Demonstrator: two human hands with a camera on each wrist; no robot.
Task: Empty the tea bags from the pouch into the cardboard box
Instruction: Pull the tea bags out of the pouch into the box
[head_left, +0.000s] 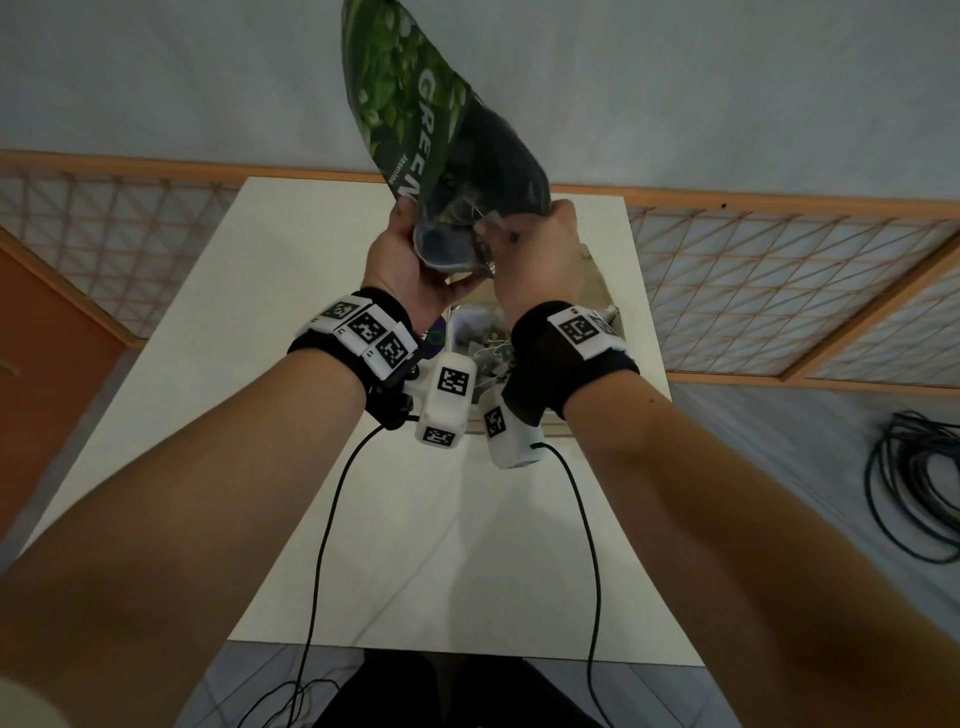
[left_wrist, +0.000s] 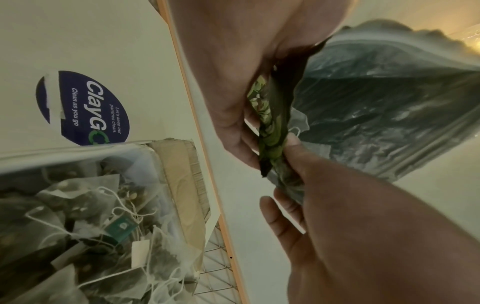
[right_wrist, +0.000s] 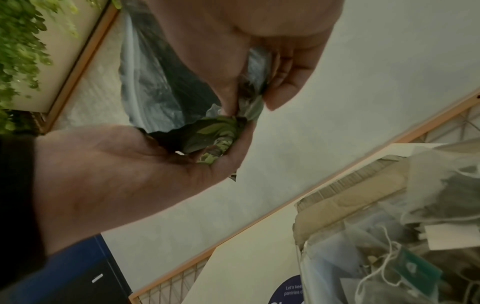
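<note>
The green tea pouch (head_left: 415, 104) is held upside down, its mouth a little above the cardboard box (head_left: 597, 291). My left hand (head_left: 410, 254) grips the left side of the mouth, palm towards me. My right hand (head_left: 535, 254) pinches the right side. The left wrist view shows my left hand's fingers (left_wrist: 249, 148) and the right hand (left_wrist: 324, 205) pinching the crumpled pouch edge (left_wrist: 272, 131). A translucent tea bag (left_wrist: 298, 119) shows in the silvery pouch mouth (right_wrist: 155, 82). Several tea bags (left_wrist: 91, 205) with strings and tags lie in the box (left_wrist: 179, 174).
The box stands at the far right of a pale table (head_left: 260, 364), beside a round blue sticker (left_wrist: 85, 107). Wrist-camera cables (head_left: 322, 519) hang towards me. A coiled cable (head_left: 914, 483) lies on the floor to the right. A lattice panel (head_left: 779, 286) lines the wall.
</note>
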